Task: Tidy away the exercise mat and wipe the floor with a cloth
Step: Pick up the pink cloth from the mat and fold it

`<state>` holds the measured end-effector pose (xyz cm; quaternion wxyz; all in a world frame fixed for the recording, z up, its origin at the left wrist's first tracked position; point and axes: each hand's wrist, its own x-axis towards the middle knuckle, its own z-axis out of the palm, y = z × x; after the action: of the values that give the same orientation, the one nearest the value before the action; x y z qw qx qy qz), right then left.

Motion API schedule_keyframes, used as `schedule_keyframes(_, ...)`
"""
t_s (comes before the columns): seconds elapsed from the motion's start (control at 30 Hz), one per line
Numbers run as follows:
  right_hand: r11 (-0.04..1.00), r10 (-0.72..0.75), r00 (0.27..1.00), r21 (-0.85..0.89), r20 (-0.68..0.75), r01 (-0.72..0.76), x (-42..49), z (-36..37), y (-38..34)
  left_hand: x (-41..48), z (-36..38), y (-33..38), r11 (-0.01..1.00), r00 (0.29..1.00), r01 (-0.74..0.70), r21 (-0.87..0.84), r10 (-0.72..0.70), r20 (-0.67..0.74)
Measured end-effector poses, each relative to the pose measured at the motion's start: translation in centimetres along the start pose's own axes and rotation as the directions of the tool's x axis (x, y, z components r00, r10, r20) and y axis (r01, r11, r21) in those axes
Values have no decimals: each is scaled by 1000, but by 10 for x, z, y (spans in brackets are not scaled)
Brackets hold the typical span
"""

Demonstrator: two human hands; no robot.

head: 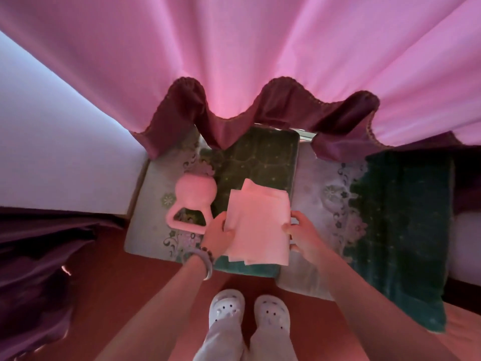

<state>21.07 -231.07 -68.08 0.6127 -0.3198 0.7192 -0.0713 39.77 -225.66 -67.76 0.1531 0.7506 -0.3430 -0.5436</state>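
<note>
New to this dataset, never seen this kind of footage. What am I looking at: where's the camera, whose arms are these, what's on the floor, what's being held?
There is no robot here. One wide-angle camera sits on a person's head and looks down, so the two bare arms and the white clogs at the bottom belong to the wearer.

The left hand and right hand each hold one side of a folded pale cloth, both with a closed grip.

Below it, two patterned green-and-pale rugs lie side by side on a reddish floor. A pink kettlebell rests on the left rug. A pink curtain hangs behind. No exercise mat is clearly recognisable.
</note>
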Motion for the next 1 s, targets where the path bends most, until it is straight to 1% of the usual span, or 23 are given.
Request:
schedule_keyframes(0.17, 999, -4, 1000, 39, -23, 5, 55, 16, 11, 59, 11, -24, 1000, 1000, 0, 29, -1, 28)
schedule_keyframes(0.33, 999, -12, 999, 44, -34, 14, 100, 26, 24, 114, 33, -46, 998, 998, 55, 36, -55, -8)
schedule_keyframes(0.47, 999, 4, 1000, 34, -5, -4, 128, 34, 42, 131, 48, -66, 993, 995, 102, 62, -100, -23)
schedule_keyframes(0.57, 999, -1, 999, 34, -39, 2, 135, 38, 55, 132, 50, -71, 993, 993, 122, 8, -122, 6)
schedule_keyframes(0.67, 998, 24, 996, 66, -87, -18, 125, 28, 62, 122, 42, -68, 990, 993, 117, -75, -118, -6)
schedule_keyframes(0.77, 999, 19, 998, 39, -63, -17, 95, 9, 55, 98, 27, -51, 991, 994, 104, -86, -102, 28)
schedule_keyframes(0.87, 999, -49, 997, -16, -54, 48, 51, -9, 31, 62, 3, -21, 998, 998, 50, -40, -48, 50)
schedule_keyframes(0.93, 993, -109, 993, -48, -36, 107, 11, -21, 4, 32, -16, 8, 1000, 999, -10, 14, 9, 54)
schedule_keyframes(1.0, 977, -200, 979, -74, -26, 198, -34, -33, -27, -4, -36, 47, 994, 992, -95, 47, 91, 84)
